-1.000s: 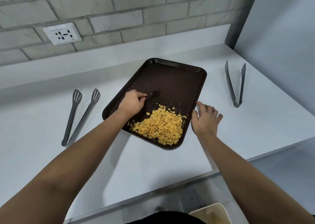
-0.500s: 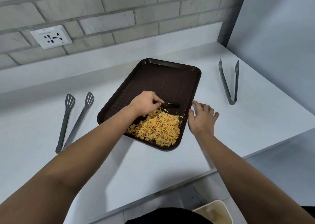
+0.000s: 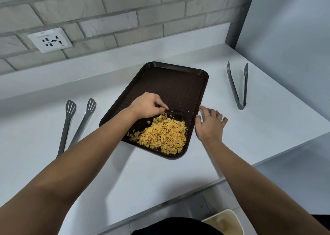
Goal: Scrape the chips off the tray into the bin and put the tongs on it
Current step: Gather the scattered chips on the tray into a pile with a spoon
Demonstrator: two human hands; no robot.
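Slanting tray (image 3: 171, 84), long axis left-near to right-far

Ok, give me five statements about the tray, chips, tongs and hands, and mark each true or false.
1. The chips are heaped at the near end of the tray. True.
2. One pair of tongs lies on the tray. False: the left tongs and right tongs both lie on the counter, either side of the tray.
3. The left hand pinches a dark scraper over the tray. True.
4. The right hand holds the right tongs. False: it is at the tray's right edge, fingers spread.
5. The bin stands on the counter. False: it is below the counter's edge.
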